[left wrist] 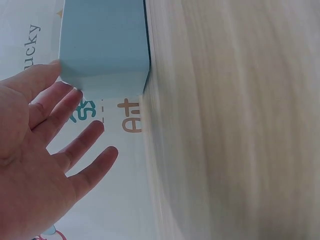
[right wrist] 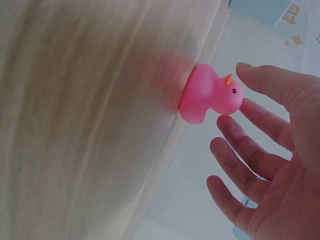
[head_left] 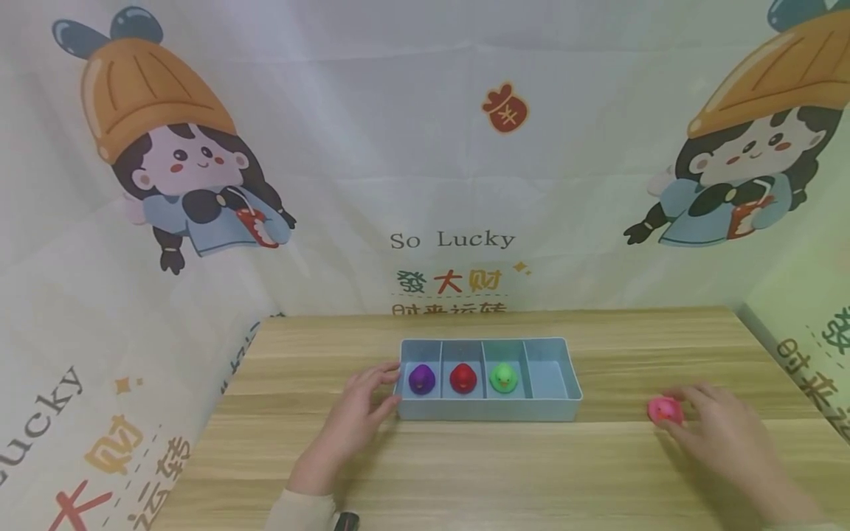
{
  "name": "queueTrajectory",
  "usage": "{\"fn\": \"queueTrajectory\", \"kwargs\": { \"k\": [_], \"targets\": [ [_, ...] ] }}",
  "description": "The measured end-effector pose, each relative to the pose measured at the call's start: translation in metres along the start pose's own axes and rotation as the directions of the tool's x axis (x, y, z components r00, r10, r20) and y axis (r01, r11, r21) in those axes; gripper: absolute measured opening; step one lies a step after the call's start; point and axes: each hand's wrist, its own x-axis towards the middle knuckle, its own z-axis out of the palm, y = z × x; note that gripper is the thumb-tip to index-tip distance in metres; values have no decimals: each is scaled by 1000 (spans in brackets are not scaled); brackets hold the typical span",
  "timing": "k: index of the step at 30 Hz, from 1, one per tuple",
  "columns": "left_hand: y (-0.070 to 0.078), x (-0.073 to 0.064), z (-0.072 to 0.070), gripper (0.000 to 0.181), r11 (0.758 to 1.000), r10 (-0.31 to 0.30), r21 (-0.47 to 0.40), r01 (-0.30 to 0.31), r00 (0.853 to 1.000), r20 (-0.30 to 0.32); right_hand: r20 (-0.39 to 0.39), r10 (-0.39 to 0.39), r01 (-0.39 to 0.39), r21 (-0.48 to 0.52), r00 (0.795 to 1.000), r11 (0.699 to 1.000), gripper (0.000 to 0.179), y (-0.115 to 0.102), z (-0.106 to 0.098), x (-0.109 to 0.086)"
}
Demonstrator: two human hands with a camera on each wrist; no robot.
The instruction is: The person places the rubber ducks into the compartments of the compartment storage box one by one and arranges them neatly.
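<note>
A pink rubber duck (head_left: pixel 665 411) sits upright on the table to the right of a blue-grey divided box (head_left: pixel 488 410). My right hand (head_left: pixel 727 428) is around the duck's head, thumb on one side and spread fingers on the other, without a closed grip in the right wrist view. At the box's left end is my left hand (head_left: pixel 358 409), its thumb and first fingertips right at the rim and the other fingers spread. From left to right, the box's compartments hold a purple duck (head_left: pixel 421 379), a red duck (head_left: pixel 462 378) and a green duck (head_left: pixel 504 377); the rightmost compartment is bare.
The wooden table (head_left: pixel 465 472) ends at a printed cloth (head_left: pixel 451 199) hung behind it and along both sides. Between the box and the pink duck lies a stretch of bare wood. A dark band (head_left: pixel 347 521) shows by the left sleeve (head_left: pixel 302 510).
</note>
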Motion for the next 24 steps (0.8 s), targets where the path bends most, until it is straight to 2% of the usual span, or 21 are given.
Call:
{"fn": "queueTrajectory", "kwargs": {
  "k": [11,24],
  "targets": [
    [0,1,0,41,1000,-7,-1,7,1000,-1,21,16,-16,-8,1000,1000,41,4,5,2],
    [0,0,0,40,1000,8,10,-8,1000,2,-18,-2,2,11,1000,1000,35,1,6,3]
  ]
}}
